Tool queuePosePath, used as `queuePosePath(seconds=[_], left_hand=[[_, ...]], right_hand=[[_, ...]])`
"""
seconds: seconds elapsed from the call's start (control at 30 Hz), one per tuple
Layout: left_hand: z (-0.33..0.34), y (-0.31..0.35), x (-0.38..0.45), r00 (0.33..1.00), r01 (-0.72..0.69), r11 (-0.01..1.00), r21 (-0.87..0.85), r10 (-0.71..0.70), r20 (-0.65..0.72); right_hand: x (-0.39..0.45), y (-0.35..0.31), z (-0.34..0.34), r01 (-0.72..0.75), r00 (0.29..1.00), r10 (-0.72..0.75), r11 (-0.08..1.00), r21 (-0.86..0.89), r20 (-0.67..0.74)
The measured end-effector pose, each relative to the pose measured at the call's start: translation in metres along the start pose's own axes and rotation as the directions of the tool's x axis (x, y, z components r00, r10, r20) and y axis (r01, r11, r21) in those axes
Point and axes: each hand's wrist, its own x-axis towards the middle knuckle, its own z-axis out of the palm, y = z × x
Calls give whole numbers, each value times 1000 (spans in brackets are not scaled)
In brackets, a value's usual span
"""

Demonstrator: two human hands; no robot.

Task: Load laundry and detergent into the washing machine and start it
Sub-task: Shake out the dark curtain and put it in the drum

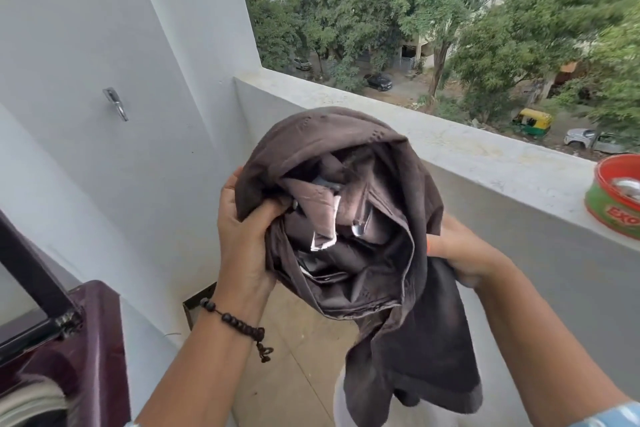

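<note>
Balcony [311, 340], parapet ledge [485, 163], green tub [613, 198]

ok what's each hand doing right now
Left hand: grips the brown garment.
Right hand: grips the same garment from the other side.

A dark beaded bracelet [232, 321] circles the left wrist. A light blue patterned sleeve [613, 418] edges the right arm. Both forearms are bare.

Dark brown garment [363, 236] bunched into a loose bundle, held up in the air, folds open toward the camera, one end hanging down, maroon top-loading washing machine [93, 340] at lower left, lid [31, 274] raised, pale laundry inside
</note>
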Motion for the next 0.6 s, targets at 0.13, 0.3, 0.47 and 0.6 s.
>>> queuePosePath(seconds=[0.13, 0.3, 0.47, 0.6], left_hand=[[11, -15, -14, 992, 68, 993, -100, -77, -99], [-17, -28, -24, 964, 236, 964, 121, -248, 97], [-51, 22, -11, 858, 111, 919, 379, -281, 430], [-27, 49, -13, 779, -240, 629, 739, -330, 534]], right_hand=[[12, 16, 20, 74, 981, -45, 986, 147, -187], [13, 8, 19, 176, 922, -148, 983, 47, -357], [8, -20, 5, 70, 956, -180, 906, -416, -232], [15, -33, 15, 41, 994, -98, 755, -654, -51]])
